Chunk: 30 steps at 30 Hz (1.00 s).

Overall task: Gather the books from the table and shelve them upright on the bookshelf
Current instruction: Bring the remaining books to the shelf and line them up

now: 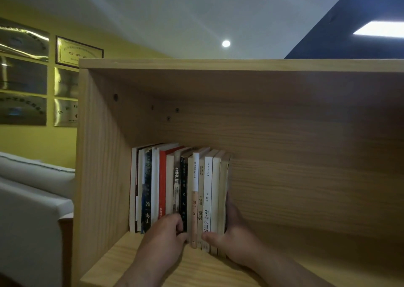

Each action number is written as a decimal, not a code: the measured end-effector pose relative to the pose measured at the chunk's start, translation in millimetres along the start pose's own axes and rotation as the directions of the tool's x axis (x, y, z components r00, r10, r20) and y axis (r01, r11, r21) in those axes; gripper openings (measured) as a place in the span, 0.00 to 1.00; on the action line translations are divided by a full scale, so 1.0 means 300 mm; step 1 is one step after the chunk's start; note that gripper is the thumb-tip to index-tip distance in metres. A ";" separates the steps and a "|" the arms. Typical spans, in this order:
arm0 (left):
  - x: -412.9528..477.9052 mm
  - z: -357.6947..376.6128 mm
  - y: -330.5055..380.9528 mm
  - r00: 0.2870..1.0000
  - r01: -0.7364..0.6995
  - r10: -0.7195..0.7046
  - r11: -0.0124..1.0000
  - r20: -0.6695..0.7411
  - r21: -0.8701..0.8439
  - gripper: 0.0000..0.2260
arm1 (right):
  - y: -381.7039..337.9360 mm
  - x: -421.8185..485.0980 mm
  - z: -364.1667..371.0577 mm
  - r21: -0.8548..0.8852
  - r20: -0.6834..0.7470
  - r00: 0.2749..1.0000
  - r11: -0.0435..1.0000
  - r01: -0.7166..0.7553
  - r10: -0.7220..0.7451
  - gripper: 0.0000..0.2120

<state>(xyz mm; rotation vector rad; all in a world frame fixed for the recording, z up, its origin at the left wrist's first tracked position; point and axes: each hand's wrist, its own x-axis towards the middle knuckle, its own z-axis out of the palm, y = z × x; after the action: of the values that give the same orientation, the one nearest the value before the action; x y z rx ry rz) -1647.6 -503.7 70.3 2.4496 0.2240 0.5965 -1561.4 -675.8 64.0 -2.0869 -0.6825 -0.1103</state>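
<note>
A row of several books (175, 188) stands upright at the left end of a wooden bookshelf compartment (284, 155), pressed against its left wall. My left hand (164, 236) rests with curled fingers against the lower spines in the middle of the row, near a black book (183, 195). My right hand (234, 236) clasps the right-most pale books (215, 199): the thumb lies across their spines and the fingers press flat on the outer cover of the end book. The table is out of view.
The shelf board (328, 271) stretches bare to the right of the books. A white sofa (30, 203) stands to the left of the bookshelf. Framed plaques (24, 72) hang on the yellow wall behind it.
</note>
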 end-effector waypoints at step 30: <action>-0.008 0.027 -0.027 0.953 -0.298 0.291 0.949 -0.085 -0.105 0.27 | 0.020 -0.004 -0.016 -0.051 -0.141 0.990 0.998 -0.036 0.028 0.52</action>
<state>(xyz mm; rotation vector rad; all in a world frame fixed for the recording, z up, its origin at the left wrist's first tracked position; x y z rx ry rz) -1646.0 -502.1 59.0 2.3671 -0.1514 0.7988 -1558.5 -682.6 62.0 -2.1177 -0.5665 -0.2570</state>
